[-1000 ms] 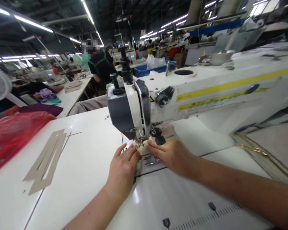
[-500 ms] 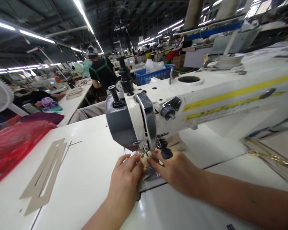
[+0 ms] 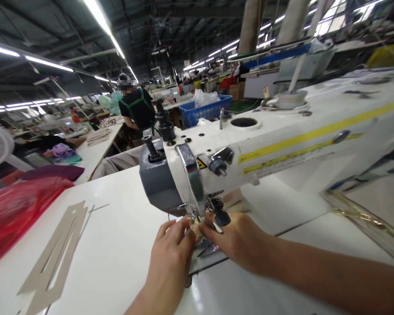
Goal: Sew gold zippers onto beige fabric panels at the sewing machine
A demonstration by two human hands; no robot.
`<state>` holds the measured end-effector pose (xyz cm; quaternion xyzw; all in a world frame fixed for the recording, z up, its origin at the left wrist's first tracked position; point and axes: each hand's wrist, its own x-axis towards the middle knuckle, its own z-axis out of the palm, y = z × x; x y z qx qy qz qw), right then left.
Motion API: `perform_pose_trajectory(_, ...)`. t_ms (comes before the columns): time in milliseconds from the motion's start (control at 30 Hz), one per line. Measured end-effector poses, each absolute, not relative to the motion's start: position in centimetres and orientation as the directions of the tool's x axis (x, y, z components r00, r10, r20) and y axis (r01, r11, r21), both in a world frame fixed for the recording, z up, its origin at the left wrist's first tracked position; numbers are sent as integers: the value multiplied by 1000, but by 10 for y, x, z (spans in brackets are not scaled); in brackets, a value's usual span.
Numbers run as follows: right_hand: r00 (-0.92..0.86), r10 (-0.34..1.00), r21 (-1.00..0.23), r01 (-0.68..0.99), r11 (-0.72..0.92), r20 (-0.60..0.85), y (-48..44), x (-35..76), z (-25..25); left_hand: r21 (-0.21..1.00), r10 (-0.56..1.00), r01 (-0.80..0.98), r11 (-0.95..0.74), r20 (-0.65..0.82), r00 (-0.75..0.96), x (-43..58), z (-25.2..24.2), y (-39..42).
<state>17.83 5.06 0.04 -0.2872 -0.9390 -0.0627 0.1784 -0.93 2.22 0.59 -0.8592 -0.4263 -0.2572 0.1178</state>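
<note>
The white and grey head of an industrial sewing machine [image 3: 174, 175] stands in the middle of the view, with its needle and presser foot [image 3: 195, 217] half hidden behind my fingers. My left hand [image 3: 169, 258] and my right hand [image 3: 234, 238] meet just below it, fingertips pinching a piece of beige fabric [image 3: 197, 232] at the foot. A thin pale sliver [image 3: 217, 227] shows by my right fingers; I cannot tell what it is. More beige fabric [image 3: 236, 200] lies behind the machine head.
A white sewing table [image 3: 111, 197] runs beneath everything, with a beige cardboard template [image 3: 52, 258] and a red plastic bag [image 3: 16, 218] on the left. A gold-edged strip [image 3: 357, 214] lies right. A co-worker [image 3: 136, 109] in a dark apron stands beyond, near a blue crate [image 3: 205, 111].
My fingertips have drawn closer together up at the needle. The whole view has tilted and shifted, so the machine and the template sit differently in the picture.
</note>
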Motion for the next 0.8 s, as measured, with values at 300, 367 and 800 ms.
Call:
perform_pose_trajectory(300, -749, 545, -29, 579, 815, 377, 51, 177, 1, -37, 668, 784, -620, 499, 552, -9, 7, 26)
perform_pose_trajectory(367, -744, 554, -35, 585, 810, 374, 52, 177, 1, -32, 661, 777, -629, 504, 556, -9, 7, 27)
perform_pose_trajectory(800, -734, 541, -60, 570, 819, 410, 54, 177, -3, 74, 659, 776, -626, 582, 476, -8, 5, 29)
